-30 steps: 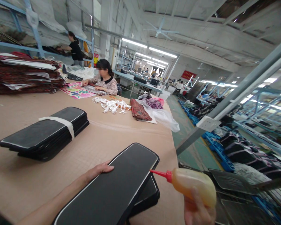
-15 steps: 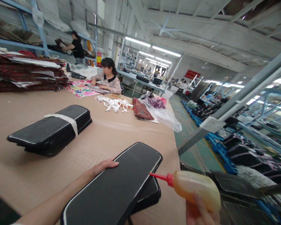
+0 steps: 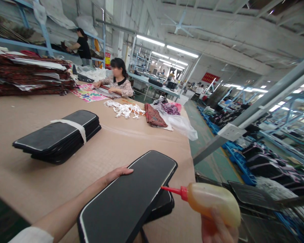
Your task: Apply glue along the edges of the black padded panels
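One brown tabletop (image 3: pixel 121 141) spreads beneath the black panel (image 3: pixel 131 195) on my remote feed. Beyond the panel, leftward, I see a strapped stack (image 3: pixel 53 136); dark pieces (image 3: pixel 164 203) jut from beneath the panel. My left grip (image 3: pixel 119 172) holds the panel's left edge; right of the panel, my right grip (image 3: pixel 219 231) clasps an amber bottle (image 3: pixel 215 202), red nozzle (image 3: pixel 172 190) at the panel's edge.

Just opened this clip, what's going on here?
A person's left-hand grip steadies a black panel, thumb on top at its left edge. The right-hand grip holds a squeeze bottle of amber liquid, its red nozzle at the panel's pale-lined right edge; whether liquid is flowing can't be told. Another black piece lies underneath, and a banded black stack sits to the left.
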### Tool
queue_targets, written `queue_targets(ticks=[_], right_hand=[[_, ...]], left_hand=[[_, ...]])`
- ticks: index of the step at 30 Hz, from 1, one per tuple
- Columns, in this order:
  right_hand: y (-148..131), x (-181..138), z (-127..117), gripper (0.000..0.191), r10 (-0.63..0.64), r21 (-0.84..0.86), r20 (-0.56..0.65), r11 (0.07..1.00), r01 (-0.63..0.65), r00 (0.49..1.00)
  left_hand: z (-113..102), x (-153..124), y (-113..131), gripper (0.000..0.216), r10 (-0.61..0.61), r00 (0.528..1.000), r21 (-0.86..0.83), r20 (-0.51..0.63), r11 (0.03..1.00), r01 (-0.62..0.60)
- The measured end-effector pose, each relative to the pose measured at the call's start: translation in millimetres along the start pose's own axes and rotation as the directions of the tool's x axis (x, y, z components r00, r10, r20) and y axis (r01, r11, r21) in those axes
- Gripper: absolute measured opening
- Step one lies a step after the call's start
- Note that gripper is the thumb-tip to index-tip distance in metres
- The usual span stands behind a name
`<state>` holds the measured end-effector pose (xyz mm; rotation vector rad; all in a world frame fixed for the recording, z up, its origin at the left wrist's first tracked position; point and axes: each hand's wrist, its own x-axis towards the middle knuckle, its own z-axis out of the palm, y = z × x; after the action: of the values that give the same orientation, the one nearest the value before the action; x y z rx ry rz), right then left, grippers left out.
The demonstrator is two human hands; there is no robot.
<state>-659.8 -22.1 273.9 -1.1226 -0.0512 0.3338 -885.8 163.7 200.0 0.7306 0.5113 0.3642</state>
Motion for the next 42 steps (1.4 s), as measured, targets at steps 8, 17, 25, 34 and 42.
queue_targets(ticks=[8, 17, 25, 34, 42], right_hand=[[-4, -4, 1, 0.058, 0.002, -0.048, 0.013, 0.999, -0.002, 1.0], [5, 3, -16, 0.061, -0.047, -0.138, 0.07, 0.989, 0.056, 0.996], [-7, -12, -1, 0.065, 0.054, -0.021, -0.036, 0.998, -0.055, 0.998], [27, 23, -50, 0.043, -0.069, -0.246, 0.108, 0.965, 0.094, 0.992], [21, 27, -59, 0.037, -0.06, -0.325, 0.174, 0.939, 0.115, 0.983]], left_hand=[[1, 7, -1, 0.054, -0.014, 1.0, 0.001, 0.005, 1.0, 0.014], [5, 11, -1, 0.049, -0.021, 1.0, -0.019, 0.001, 1.0, 0.021], [2, 17, -4, 0.046, -0.041, 0.999, -0.037, -0.024, 0.998, 0.04], [9, 20, -2, 0.041, -0.047, 0.995, -0.042, -0.085, 0.998, 0.043], [9, 24, 0, 0.04, -0.062, 0.996, -0.026, -0.058, 0.998, 0.06]])
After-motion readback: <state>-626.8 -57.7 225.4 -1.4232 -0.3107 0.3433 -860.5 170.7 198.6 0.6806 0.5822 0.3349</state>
